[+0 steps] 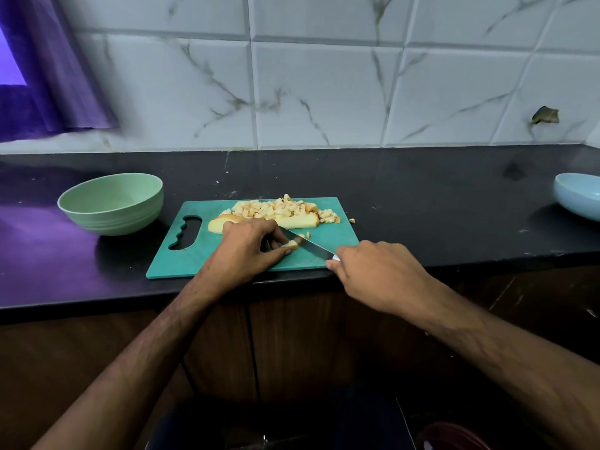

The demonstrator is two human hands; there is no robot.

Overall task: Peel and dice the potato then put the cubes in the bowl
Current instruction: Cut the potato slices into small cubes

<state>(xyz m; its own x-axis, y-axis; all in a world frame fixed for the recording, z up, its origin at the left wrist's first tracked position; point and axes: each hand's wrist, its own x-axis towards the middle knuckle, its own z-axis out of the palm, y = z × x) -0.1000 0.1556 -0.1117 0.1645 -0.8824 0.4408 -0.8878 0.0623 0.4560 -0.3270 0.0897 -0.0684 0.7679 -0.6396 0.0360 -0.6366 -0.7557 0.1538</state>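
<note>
A left hand [246, 246] pins a small potato strip [290, 244] to the near half of a teal cutting board [337, 235], thumb and curled fingertips pinching it from both sides, while the right hand [376, 271] grips the handle of a kitchen knife [310, 246], fingers wrapped round it. The blade runs diagonally from the right hand up and to the left, and its tip end meets the strip just beside the left fingertips. The strip pokes out to the right of those fingers, toward the knife, so each fresh cut likely has to land between the blade and the fingertips, with little potato left to hold. A couple of cut bits lie just past the blade. Behind the hands, along the board's far edge, a pile of diced potato cubes [282, 207] sits on and beside uncut peeled slabs [298, 220]. The green bowl [112, 203] waits off the board's left end, nearer the left hand, holding no cubes that can be seen. A pale blue bowl [578, 194] stands well apart at the right on the black countertop [438, 196], below a marbled tile wall [324, 92]; a purple curtain [48, 76] hangs at left.
</note>
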